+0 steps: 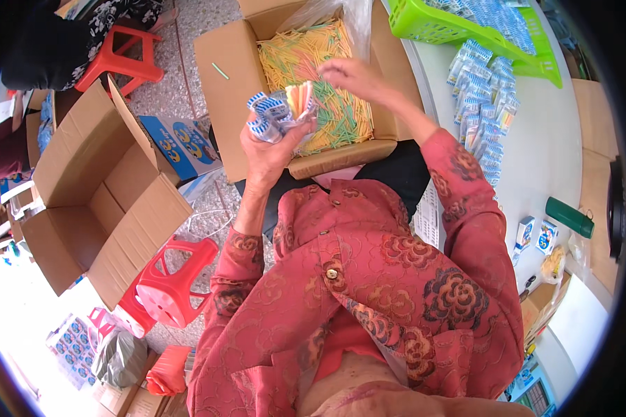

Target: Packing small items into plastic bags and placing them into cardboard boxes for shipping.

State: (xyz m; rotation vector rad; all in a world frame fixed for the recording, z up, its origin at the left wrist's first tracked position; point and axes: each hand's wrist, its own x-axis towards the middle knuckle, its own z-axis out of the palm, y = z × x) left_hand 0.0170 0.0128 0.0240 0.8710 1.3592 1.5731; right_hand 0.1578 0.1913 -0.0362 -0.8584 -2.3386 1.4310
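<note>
1. Nearest, at 6 o'clock, the person's red flowered blouse [368, 292] fills the lower middle, both sleeves reaching up toward 12.
2. At 8 o'clock a red plastic stool [177, 274] lies tipped on the speckled floor, just beside a large empty cardboard box [97, 201] with its flaps spread, at 9.
3. The left hand [271, 149], just above centre at about 11 o'clock, is closed around a clear blue-and-white printed packet [268, 115] whose open mouth shows a small bunch of thin coloured sticks [300, 97].
4. The right hand [355, 76], toward 12 o'clock, has its fingers bent and pinched together just beside the packet's mouth; whether it grips any sticks I cannot tell.
5. Beneath both hands, at 12 o'clock, an open carton [229, 76] with a clear liner holds a mass of yellow, green and orange sticks [334, 104].
6. At 2 o'clock a white table [549, 153] carries a heap of filled packets [483, 104], a green basket [466, 31] beyond it, and a dark green bottle [569, 217] toward 3.
</note>
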